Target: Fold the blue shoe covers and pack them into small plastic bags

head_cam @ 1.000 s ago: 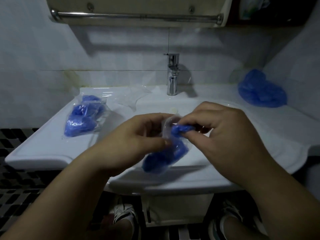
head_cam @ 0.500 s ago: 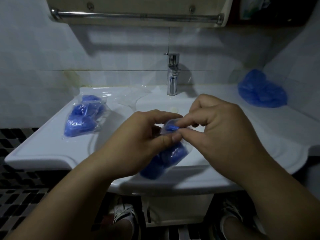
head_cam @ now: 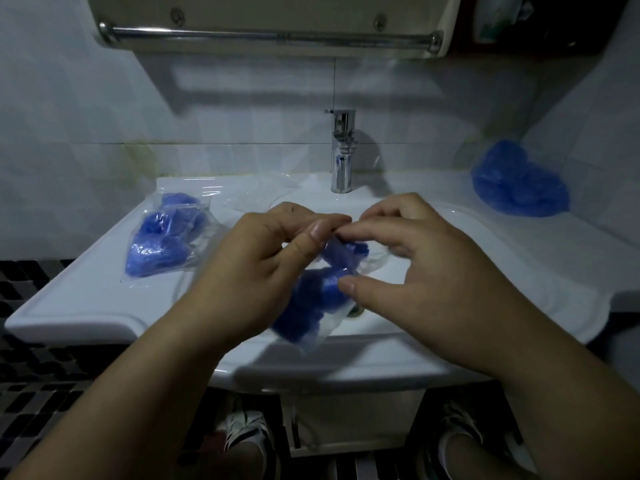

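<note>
Both hands over sink (head_cam: 519,258) centre: left hand (head_cam: 266,271) and right hand (head_cam: 412,258) pinch mouth of the small bag (head_cam: 311,306), blue cover inside, likely sealing; packed bags (head_cam: 162,244) at 9 o'clock, loose covers (head_cam: 519,185) at 2 o'clock unpacked

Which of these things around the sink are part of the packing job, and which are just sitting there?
Part of the job:
left hand
right hand
bag being filled
packed bags
loose shoe covers
empty plastic bags

Just there:
faucet
towel rail
sink
</note>
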Demonstrator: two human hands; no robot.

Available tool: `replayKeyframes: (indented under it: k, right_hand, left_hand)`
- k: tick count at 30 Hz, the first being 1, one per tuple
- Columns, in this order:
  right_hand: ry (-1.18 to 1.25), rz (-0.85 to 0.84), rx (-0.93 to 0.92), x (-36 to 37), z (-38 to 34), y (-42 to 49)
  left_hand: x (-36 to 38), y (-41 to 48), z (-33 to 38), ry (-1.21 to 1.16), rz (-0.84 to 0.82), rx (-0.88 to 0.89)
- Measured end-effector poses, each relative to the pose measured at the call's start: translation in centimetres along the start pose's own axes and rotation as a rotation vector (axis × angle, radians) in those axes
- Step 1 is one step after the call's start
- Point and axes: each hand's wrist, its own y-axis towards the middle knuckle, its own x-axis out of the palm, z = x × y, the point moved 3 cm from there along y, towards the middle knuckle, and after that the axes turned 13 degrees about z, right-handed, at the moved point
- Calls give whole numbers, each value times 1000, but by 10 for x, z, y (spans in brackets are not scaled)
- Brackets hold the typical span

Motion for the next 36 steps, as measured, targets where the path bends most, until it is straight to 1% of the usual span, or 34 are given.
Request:
replayKeyframes:
  k: [3,5,6,9,13,16,18,20,22,25,27,30,34,36]
  right_hand:
    - [124,78,43,-3,3,0]
    - [154,84,60,-5,5,0]
    - [137,73,41,-4,4,0]
    - [24,-16,-12,2,3,-2]
    - [47,-138,5,9,1,-5]
    - [74,-206,10,10,0,-4]
    - [92,-154,14,10,0,-3]
    - [125,-34,23,6,3,0]
    - [168,66,67,0,5,2]
    - [289,103,168,-7,9,1]
    - [310,128,180,-12,10,1]
    - [349,165,210,-18,13,2]
    - [336,218,203,-20,13,2]
    - [261,267,169,-18,11,3]
  left_hand:
    - [-1,-3,1,-105,-4,-100]
    - [0,-4,2,-164,20,-167]
    - [-1,-4,3,-175,36,-190]
    - [-1,-3,5,-155,79,-206]
    - [-2,-2,8,-111,88,-180]
    - [-1,-4,7,-207,93,-207]
    - [1,-5,4,-242,64,-218]
    - [3,-4,-2,-243,-24,-216]
    - [5,-4,-8,-192,-85,-207]
    - [4,-2,-9,-172,-50,-204]
    - [3,-1,-13,-174,-32,-209]
    - [4,-1,-18,-151,-56,-242]
    - [7,-3,-14,-153,-85,-232]
    - [6,-1,-10,-228,-12,-213]
